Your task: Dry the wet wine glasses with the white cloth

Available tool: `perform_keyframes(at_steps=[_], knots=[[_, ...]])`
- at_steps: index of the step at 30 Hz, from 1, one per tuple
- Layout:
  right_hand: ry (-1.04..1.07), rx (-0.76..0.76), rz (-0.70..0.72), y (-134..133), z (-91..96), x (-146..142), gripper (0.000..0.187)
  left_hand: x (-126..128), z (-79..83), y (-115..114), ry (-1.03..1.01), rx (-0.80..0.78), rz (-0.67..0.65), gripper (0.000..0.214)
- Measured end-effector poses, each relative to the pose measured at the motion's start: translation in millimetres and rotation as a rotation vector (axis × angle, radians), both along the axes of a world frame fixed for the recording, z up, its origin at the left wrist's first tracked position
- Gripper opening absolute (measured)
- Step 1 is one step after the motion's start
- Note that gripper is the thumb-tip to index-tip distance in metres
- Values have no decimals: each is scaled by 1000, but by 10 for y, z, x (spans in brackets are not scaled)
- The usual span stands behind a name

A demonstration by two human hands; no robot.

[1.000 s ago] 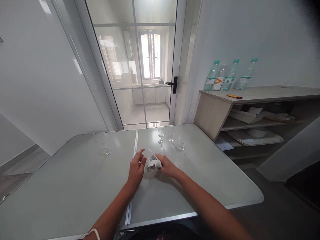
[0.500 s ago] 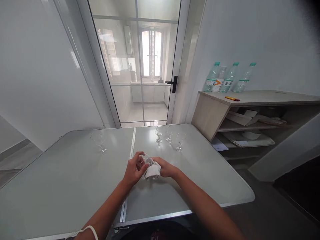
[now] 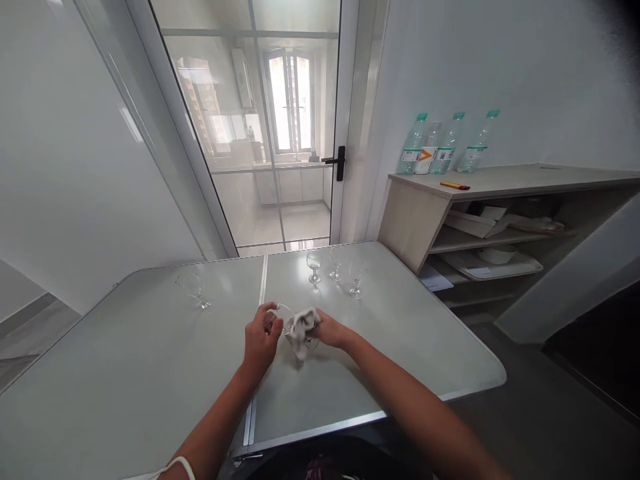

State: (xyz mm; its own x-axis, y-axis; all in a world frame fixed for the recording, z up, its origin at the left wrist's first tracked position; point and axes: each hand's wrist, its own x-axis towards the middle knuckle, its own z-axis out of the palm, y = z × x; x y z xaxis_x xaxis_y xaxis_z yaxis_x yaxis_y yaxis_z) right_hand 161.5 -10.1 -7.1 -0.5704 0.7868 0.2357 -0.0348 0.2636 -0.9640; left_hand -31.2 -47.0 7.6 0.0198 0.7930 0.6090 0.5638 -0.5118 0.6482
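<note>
My left hand (image 3: 261, 337) is closed around the bowl of a clear stemmed glass (image 3: 283, 312), which lies tilted on its side above the table. My right hand (image 3: 331, 329) grips a white cloth (image 3: 303, 327) against the stem and foot end of that glass. The cloth hides the stem, and part of the round foot shows below it. Beyond my hands, three stemmed glasses stand upright: one glass (image 3: 314, 267), another glass (image 3: 335, 265) and a nearer glass (image 3: 356, 280). To the left, one more glass (image 3: 193, 288) lies on its side.
The grey-green table (image 3: 150, 373) has a metal seam strip. Behind it is a glazed door (image 3: 300, 227) with a black handle (image 3: 341, 164). At right, a wooden shelf unit (image 3: 410, 223) carries several bottles (image 3: 413, 145) and a yellow-red cutter or pen (image 3: 455, 185).
The cloth has shifted and bunched upward in my right hand, showing more of the glass's foot end. My left hand still holds the bowl. The view has turned slightly right.
</note>
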Motion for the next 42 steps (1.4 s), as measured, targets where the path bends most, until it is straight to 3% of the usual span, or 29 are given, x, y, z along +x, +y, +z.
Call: perform_keyframes(at_steps=[5,7,9,12,14,21,25,28,31,36,39,42], knots=[[398,-259,-516,174,-32,33,37,-47,-85,-5,9,160,98,45],[446,-319,-614,216,-17,69,38,-57,-109,5,0,210,148,50],[469,-411,-563,211,10,84,40,-66,-127,20,7,239,157,53],[495,-589,-282,139,64,54,44,-73,-146,40,55,261,82,54],[490,-641,-170,93,87,16,45,-69,-156,45,105,278,22,54],[353,-463,-505,140,-17,16,40,38,-196,22,363,338,-109,52],[359,-424,-603,170,-44,57,37,54,-200,14,306,255,-56,53],[350,-387,-556,178,-36,41,36,21,-183,17,189,162,4,51],[267,-342,-502,191,-66,18,30,15,-179,16,182,150,-27,50],[172,-233,-651,187,-79,67,17,77,-187,17,193,156,-41,51],[130,-26,-663,114,46,112,13,83,-147,21,146,79,2,49],[-21,280,-396,2,219,147,27,56,-93,11,100,6,-3,47]])
